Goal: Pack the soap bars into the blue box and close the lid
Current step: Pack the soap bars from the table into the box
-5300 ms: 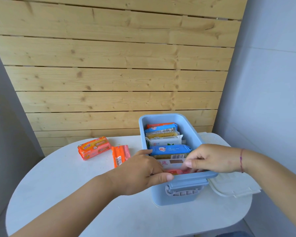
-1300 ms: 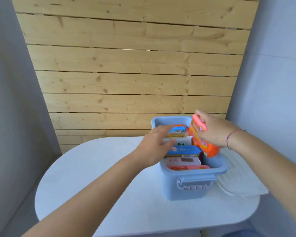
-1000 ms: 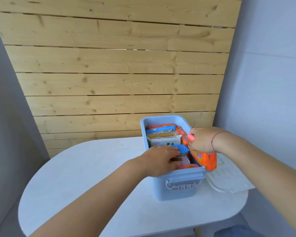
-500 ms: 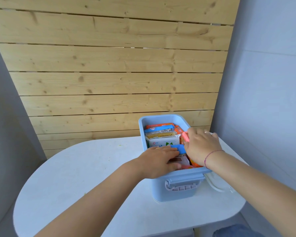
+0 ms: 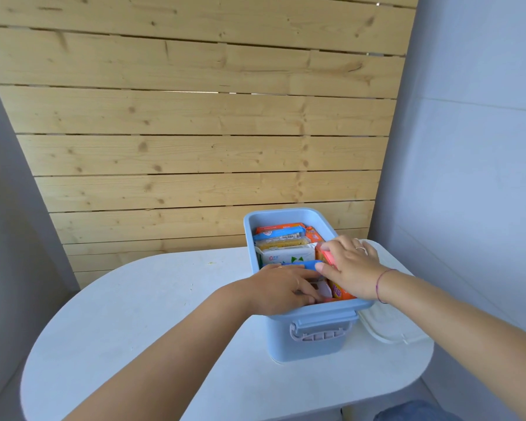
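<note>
The blue box [image 5: 310, 338] stands open on the white table [image 5: 134, 314], filled with several wrapped soap bars on edge. My right hand [image 5: 351, 265] presses an orange soap bar [image 5: 336, 288] down along the box's right inner wall, fingers spread over it. My left hand [image 5: 281, 288] rests flat on the bars at the near left end, next to a blue-wrapped bar [image 5: 301, 264] and below a white one [image 5: 287, 255]. The white lid [image 5: 386, 326] lies on the table to the right of the box, partly under my right forearm.
A wooden slat wall [image 5: 195, 132] rises behind the table. A pale wall [image 5: 474, 147] stands close on the right. The table's rounded edge runs near the box's front, and a bit of blue cloth [image 5: 413, 413] shows below it.
My right hand brought the orange bar over from above the box and pushed it down into the right side. The two orange bars that lay on the table earlier are gone from it.
</note>
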A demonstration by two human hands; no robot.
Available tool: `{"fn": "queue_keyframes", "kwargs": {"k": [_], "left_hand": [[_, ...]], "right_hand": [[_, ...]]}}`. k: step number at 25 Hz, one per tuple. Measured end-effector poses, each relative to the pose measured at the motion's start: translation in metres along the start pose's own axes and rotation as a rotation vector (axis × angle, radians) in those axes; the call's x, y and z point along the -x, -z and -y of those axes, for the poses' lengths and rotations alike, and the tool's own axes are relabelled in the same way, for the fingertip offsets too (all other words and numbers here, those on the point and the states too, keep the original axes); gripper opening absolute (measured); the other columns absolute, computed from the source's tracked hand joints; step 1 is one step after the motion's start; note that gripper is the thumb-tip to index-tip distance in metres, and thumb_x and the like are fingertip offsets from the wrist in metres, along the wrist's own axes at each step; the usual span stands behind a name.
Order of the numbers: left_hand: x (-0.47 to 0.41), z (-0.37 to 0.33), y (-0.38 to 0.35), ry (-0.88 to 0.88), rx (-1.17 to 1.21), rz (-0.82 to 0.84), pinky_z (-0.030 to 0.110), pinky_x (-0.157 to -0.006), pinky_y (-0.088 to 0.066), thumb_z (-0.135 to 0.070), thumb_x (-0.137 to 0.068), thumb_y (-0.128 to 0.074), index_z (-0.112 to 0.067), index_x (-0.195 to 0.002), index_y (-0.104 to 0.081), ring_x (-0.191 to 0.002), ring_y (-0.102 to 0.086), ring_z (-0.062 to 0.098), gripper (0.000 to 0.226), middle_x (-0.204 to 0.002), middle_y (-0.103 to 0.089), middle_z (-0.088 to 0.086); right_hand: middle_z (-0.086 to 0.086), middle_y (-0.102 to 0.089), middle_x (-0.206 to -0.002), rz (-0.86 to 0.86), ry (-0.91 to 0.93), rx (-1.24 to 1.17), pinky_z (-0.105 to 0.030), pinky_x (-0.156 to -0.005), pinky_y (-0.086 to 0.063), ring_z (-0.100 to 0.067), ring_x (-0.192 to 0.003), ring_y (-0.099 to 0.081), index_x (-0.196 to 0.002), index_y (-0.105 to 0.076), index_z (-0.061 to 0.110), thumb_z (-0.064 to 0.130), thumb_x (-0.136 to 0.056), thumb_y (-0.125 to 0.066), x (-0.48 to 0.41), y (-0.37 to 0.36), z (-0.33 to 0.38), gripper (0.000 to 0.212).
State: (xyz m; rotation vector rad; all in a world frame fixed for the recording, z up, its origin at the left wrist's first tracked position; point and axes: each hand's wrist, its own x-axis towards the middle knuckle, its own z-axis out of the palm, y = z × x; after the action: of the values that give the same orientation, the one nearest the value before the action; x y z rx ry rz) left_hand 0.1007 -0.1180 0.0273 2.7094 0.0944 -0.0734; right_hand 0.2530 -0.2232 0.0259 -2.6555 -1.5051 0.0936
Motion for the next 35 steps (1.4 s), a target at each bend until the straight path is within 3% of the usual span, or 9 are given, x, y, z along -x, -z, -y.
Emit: {"fn": "queue_keyframes", "kwargs": {"k": [8, 13, 15, 18, 23, 26, 29, 31, 35], "left_hand": [[-0.003, 0.009, -0.007, 0.015, -0.082, -0.009, 0.045, -0.115, -0.023, -0.036, -0.099, -0.037, -0.033, -0.124, -0.060, -0.144, -0.023, 0.009, 0.035, -0.154, -0.032, -0.015], [-0.003, 0.008, -0.006, 0.022, -0.065, 0.001, 0.045, -0.115, -0.021, -0.035, -0.098, -0.037, -0.037, -0.124, -0.060, -0.144, -0.022, 0.007, 0.034, -0.154, -0.032, -0.014], [-0.003, 0.009, -0.007, 0.035, -0.058, 0.010, 0.045, -0.116, -0.021, -0.035, -0.098, -0.037, -0.036, -0.124, -0.060, -0.144, -0.023, 0.007, 0.035, -0.154, -0.032, -0.014], [-0.003, 0.008, -0.006, 0.013, -0.022, -0.020, 0.044, -0.110, -0.031, -0.034, -0.098, -0.037, -0.032, -0.119, -0.062, -0.131, -0.040, 0.007, 0.033, -0.141, -0.049, -0.017], [0.000, 0.006, -0.009, -0.002, 0.037, -0.064, 0.037, -0.104, -0.039, -0.024, -0.094, -0.045, -0.030, -0.114, -0.067, -0.119, -0.050, 0.004, 0.031, -0.130, -0.056, -0.019], [0.001, 0.009, -0.013, 0.050, 0.057, -0.157, 0.031, -0.111, -0.033, -0.027, -0.092, -0.049, -0.030, -0.114, -0.068, -0.131, -0.041, 0.001, 0.028, -0.141, -0.050, -0.017], [0.001, 0.010, -0.016, 0.061, 0.010, -0.213, 0.027, -0.112, -0.031, -0.030, -0.092, -0.050, -0.029, -0.117, -0.066, -0.131, -0.041, 0.001, 0.029, -0.141, -0.051, -0.015], [0.002, 0.011, -0.018, 0.061, -0.005, -0.230, 0.023, -0.110, -0.030, -0.031, -0.092, -0.049, -0.031, -0.118, -0.065, -0.131, -0.041, 0.001, 0.030, -0.141, -0.051, -0.016], [0.001, 0.012, -0.018, 0.053, -0.003, -0.250, 0.020, -0.108, -0.030, -0.032, -0.092, -0.049, -0.032, -0.118, -0.064, -0.131, -0.039, -0.002, 0.030, -0.141, -0.050, -0.018]], "right_hand": [[0.006, 0.007, -0.161, 0.047, 0.048, 0.107, -0.047, -0.115, 0.022, -0.006, -0.147, 0.008, -0.151, 0.006, 0.022, 0.081, -0.057, 0.016, 0.062, -0.005, 0.010, 0.111], [0.003, -0.016, -0.160, 0.133, 0.135, 0.164, -0.049, -0.116, 0.018, -0.008, -0.148, -0.007, -0.149, -0.020, 0.020, 0.086, -0.051, 0.017, 0.058, -0.001, 0.014, 0.124], [0.001, -0.040, -0.146, 0.197, 0.164, 0.140, -0.049, -0.117, 0.016, -0.010, -0.141, -0.028, -0.122, -0.048, 0.026, 0.088, -0.050, 0.015, 0.053, 0.006, 0.015, 0.114], [-0.002, -0.064, -0.096, 0.215, 0.160, 0.106, -0.044, -0.120, -0.002, -0.014, -0.097, -0.054, -0.069, -0.045, 0.024, 0.086, -0.053, 0.012, 0.043, 0.018, 0.018, 0.085], [0.001, -0.057, -0.074, 0.254, 0.166, -0.069, -0.033, -0.114, -0.016, -0.016, -0.094, -0.055, -0.071, -0.054, 0.014, 0.078, -0.071, -0.002, 0.033, 0.022, 0.003, 0.082], [0.020, -0.067, -0.089, 0.011, 0.176, -0.525, -0.027, -0.101, -0.035, -0.009, -0.101, -0.057, -0.083, -0.065, 0.045, 0.062, -0.088, -0.033, 0.028, 0.028, -0.023, 0.036], [0.009, -0.067, -0.109, -0.347, -0.176, -0.701, -0.030, -0.089, -0.042, -0.019, -0.110, -0.058, -0.100, -0.066, 0.033, 0.032, -0.093, -0.052, 0.008, 0.007, -0.078, 0.016], [-0.015, -0.058, -0.127, -0.236, -0.564, -0.533, -0.038, -0.093, -0.042, -0.033, -0.120, -0.053, -0.120, -0.057, 0.006, 0.032, -0.092, -0.054, 0.001, -0.024, -0.117, 0.038], [-0.009, -0.063, -0.079, 0.020, -0.880, -0.391, -0.030, -0.068, -0.043, -0.030, -0.088, -0.063, -0.081, -0.058, 0.005, 0.039, -0.089, -0.054, 0.004, -0.072, -0.159, 0.035]]}}
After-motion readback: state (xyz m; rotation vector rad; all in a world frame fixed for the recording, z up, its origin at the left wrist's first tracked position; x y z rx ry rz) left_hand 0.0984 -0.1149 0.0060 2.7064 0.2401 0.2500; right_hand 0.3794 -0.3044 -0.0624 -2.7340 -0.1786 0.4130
